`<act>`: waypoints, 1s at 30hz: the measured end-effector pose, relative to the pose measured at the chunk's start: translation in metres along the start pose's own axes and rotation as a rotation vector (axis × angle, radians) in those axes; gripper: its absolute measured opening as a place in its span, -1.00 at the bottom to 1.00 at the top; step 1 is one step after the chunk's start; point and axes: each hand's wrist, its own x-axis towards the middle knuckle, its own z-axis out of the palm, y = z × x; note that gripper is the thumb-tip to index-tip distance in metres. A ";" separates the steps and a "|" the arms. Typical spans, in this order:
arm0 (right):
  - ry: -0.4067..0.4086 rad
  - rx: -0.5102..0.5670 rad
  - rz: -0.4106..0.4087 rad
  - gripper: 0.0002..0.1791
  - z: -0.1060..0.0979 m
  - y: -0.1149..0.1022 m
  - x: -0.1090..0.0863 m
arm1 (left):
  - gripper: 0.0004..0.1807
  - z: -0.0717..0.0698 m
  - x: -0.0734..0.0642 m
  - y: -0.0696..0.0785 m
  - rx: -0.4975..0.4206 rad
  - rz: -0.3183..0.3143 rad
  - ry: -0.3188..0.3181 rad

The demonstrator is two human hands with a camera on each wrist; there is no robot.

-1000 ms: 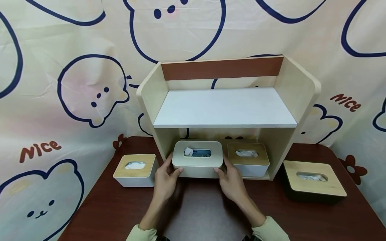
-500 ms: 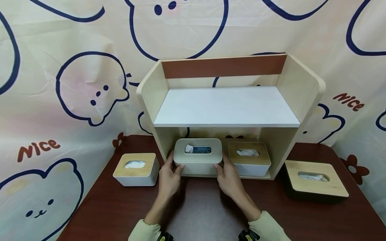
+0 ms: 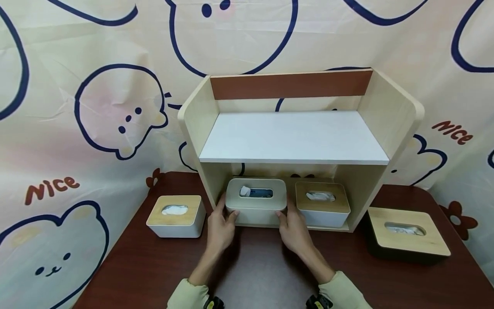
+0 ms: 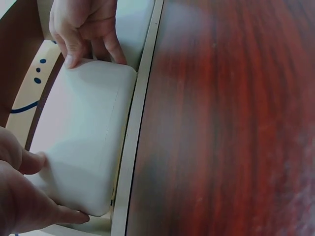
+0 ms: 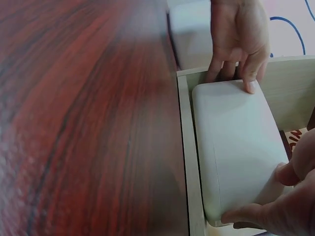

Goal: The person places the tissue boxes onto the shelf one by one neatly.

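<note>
A pale grey-white tissue box point(image 3: 256, 214) with rounded corners and an oval slot in its lid sits in the lower compartment of the shelf unit point(image 3: 313, 137). My left hand point(image 3: 221, 229) grips its left end, thumb on the front face. At the opposite end my right hand point(image 3: 295, 229) holds the same box, thumb likewise in front. Both wrist views show the box point(image 4: 83, 132) between the two hands, its front just behind the shelf's front edge. Right of it in the compartment stands a wood-lidded white tissue box point(image 3: 323, 218), close to my right fingers.
Another white tissue box with a wooden lid point(image 3: 175, 229) stands on the dark red-brown table point(image 3: 262, 274), left of the shelf. A dark box with a light wooden lid point(image 3: 409, 242) stands to the right. Behind hangs a bear-patterned cloth point(image 3: 115, 180).
The grey-white tissue box has gone slightly deeper into the lower compartment, both hands moving with it. The camera view has shifted a little. The other tissue boxes stay in place.
</note>
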 end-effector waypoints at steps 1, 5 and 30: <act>-0.007 -0.004 0.004 -0.27 0.000 0.000 0.000 | -0.24 0.000 -0.001 0.000 0.008 -0.003 -0.004; -0.024 -0.006 0.003 -0.28 0.000 0.002 0.000 | -0.24 0.000 -0.002 -0.001 0.024 -0.008 -0.022; -0.038 0.009 0.032 -0.25 0.001 0.002 0.001 | -0.22 -0.001 -0.002 -0.004 0.025 -0.006 -0.059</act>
